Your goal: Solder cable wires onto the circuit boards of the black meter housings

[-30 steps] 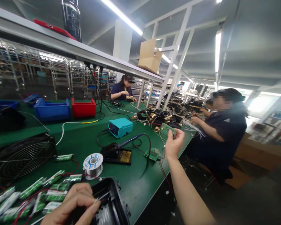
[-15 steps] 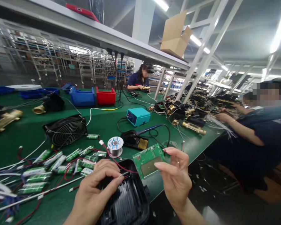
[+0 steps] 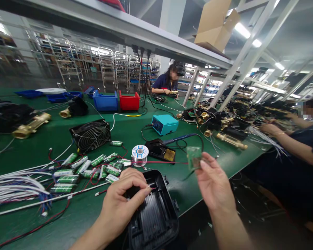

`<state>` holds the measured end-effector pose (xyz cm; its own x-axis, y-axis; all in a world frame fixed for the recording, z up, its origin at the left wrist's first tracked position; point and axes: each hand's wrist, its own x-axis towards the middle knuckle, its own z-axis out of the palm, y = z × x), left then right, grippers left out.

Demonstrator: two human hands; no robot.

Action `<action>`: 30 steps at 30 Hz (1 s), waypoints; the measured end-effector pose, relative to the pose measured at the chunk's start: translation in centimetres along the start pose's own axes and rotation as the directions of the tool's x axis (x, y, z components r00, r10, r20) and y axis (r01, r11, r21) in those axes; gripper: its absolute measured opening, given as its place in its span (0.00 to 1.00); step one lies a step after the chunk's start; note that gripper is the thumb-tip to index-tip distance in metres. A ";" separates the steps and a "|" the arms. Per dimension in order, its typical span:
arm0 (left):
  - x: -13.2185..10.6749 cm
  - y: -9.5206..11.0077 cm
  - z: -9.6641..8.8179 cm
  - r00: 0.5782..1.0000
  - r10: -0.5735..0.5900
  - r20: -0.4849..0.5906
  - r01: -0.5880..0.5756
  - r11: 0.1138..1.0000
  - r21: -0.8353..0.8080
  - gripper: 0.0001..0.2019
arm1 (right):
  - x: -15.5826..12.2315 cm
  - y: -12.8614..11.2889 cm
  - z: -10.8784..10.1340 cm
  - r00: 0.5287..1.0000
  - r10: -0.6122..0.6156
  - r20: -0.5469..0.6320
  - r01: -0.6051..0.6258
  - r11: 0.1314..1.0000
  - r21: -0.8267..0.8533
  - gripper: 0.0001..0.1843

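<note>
My right hand (image 3: 216,178) grips a green circuit board (image 3: 193,157) by its edge, raised over the bench and blurred by motion. A red wire (image 3: 161,162) stretches from the board leftward past a solder spool (image 3: 140,152). My left hand (image 3: 129,196) is closed in a pinch above an open black plastic housing (image 3: 156,222). Between its thumb and forefinger shows the end of a thin wire (image 3: 153,188), part red; the rest is hidden by the fingers. Left of that hand lie several green-wrapped batteries (image 3: 65,188) with red and black leads.
Behind the spool rests a soldering iron (image 3: 178,139) in its stand, near a teal soldering station (image 3: 165,124). A black fan (image 3: 91,135), blue bin (image 3: 105,100) and red bin (image 3: 129,101) stand farther back. White cables (image 3: 18,187) lie left; co-workers (image 3: 165,83) sit across and right.
My right hand has moved right with the circuit board, which has turned more edge-on. The red wire is now drawn straight. The view has shifted left; my left hand keeps its pinch.
</note>
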<state>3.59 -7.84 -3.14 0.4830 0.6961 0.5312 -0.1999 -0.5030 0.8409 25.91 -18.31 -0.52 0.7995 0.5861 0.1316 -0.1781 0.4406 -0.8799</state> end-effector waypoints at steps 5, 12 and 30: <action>0.0 -0.1 0.1 0.999 -0.031 0.015 0.032 0.999 -0.035 0.08 | 4.3 -4.4 -1.7 0.994 -0.109 -0.016 0.109 0.994 -0.023 0.15; 0.1 0.0 -0.2 0.999 0.004 0.041 -0.004 1.000 0.000 0.07 | 1.2 -2.4 3.4 0.785 0.346 0.513 -0.072 0.875 -0.479 0.13; 0.4 0.8 -0.9 0.957 0.013 0.288 -0.098 0.954 0.282 0.07 | -2.0 1.6 7.4 0.821 0.362 0.440 -0.129 0.870 -0.476 0.06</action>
<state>2.83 -7.48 -2.19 0.7057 0.5121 0.4896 0.0023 -0.6926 0.7213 19.76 -13.79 1.16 0.3396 0.9405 -0.0097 0.0153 -0.0159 -0.9998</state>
